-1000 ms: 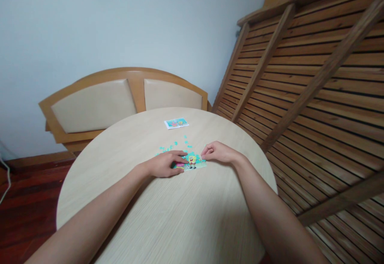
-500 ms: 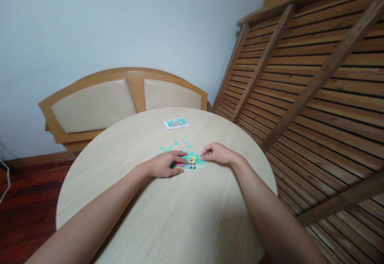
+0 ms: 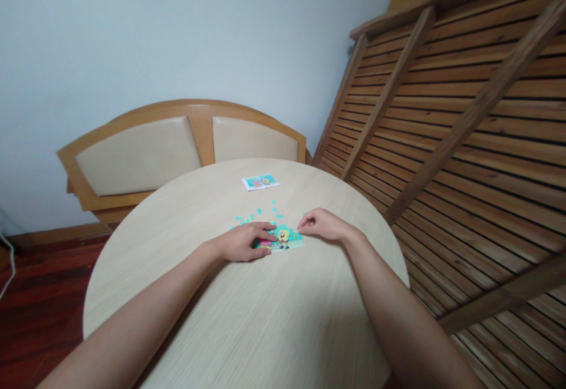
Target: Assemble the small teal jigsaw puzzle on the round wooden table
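Observation:
A small, partly assembled cartoon jigsaw puzzle in teal and yellow lies near the middle of the round pale wooden table. My left hand rests flat on the puzzle's left side, fingers stretched out and pressing it down. At the puzzle's upper right corner sits my right hand, its fingers curled into a pinch; what they hold is too small to make out. Several loose teal puzzle pieces are scattered just beyond the puzzle.
A small reference picture card lies at the table's far side. Behind the table stands a wooden bench back with beige pads. A slatted wooden frame leans along the right. Dark red wooden floor shows at left.
My right hand has shifted very slightly at the puzzle's right corner. My left hand has stayed put.

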Demonstrator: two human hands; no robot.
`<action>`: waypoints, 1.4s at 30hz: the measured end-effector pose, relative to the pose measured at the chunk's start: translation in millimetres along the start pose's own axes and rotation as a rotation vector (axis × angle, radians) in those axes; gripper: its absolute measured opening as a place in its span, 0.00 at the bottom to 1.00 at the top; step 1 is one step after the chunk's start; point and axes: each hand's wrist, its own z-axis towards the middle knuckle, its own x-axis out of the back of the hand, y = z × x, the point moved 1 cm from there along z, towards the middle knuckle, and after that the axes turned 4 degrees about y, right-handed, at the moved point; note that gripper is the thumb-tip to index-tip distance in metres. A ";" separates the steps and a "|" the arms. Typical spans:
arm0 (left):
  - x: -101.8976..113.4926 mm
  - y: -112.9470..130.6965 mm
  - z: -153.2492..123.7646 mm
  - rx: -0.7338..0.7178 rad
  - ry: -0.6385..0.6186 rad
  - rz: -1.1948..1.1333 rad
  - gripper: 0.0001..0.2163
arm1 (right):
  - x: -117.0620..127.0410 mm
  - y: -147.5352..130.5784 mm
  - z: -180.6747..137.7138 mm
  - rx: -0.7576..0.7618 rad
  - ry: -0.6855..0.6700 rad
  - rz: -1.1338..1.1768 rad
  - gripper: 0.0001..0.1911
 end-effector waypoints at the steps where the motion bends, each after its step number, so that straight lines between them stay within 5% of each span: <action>1: -0.4 -0.6 -0.1 -0.003 0.003 0.000 0.18 | -0.2 0.6 0.2 -0.003 -0.002 0.002 0.17; 8: -0.4 1.2 1.3 0.011 -0.015 0.014 0.19 | -1.7 -0.7 0.7 0.002 -0.009 -0.028 0.15; 17: -0.4 0.7 -1.7 0.013 -0.008 -0.011 0.19 | 21.7 24.3 -2.8 -0.102 0.282 -0.231 0.11; 24: 0.0 1.5 -0.2 0.010 -0.011 -0.024 0.19 | 15.7 25.1 -1.2 -0.125 0.208 -0.182 0.16; 42: 1.5 3.8 1.5 0.011 -0.009 -0.019 0.19 | 6.0 9.9 -0.6 -0.119 0.110 -0.192 0.09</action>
